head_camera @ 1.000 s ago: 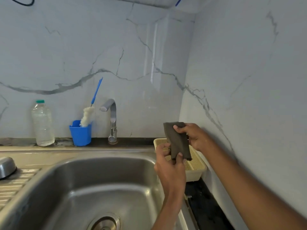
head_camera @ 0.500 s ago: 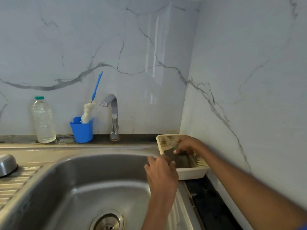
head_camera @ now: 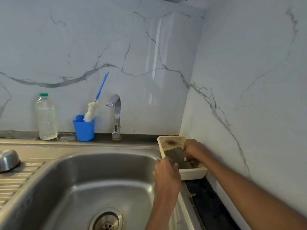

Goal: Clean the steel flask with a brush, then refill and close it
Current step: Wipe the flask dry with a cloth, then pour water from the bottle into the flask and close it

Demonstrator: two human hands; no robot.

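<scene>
Both hands at the cream basket beside the sink.

Right hand [head_camera: 192,151] grips the dark cloth [head_camera: 177,155] lying inside the basket [head_camera: 169,141], fingers curled over its far edge. Left hand [head_camera: 166,173] touches the cloth's near edge, fingers bent; its grasp cannot be determined. The bottle brush [head_camera: 92,109] stands in the blue cup [head_camera: 83,130], left of the tap [head_camera: 116,113]. The sink [head_camera: 103,176] lies below.

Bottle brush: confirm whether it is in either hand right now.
No. The bottle brush stands in the blue cup by the wall, while both hands are at the cream basket with the dark cloth.
</scene>
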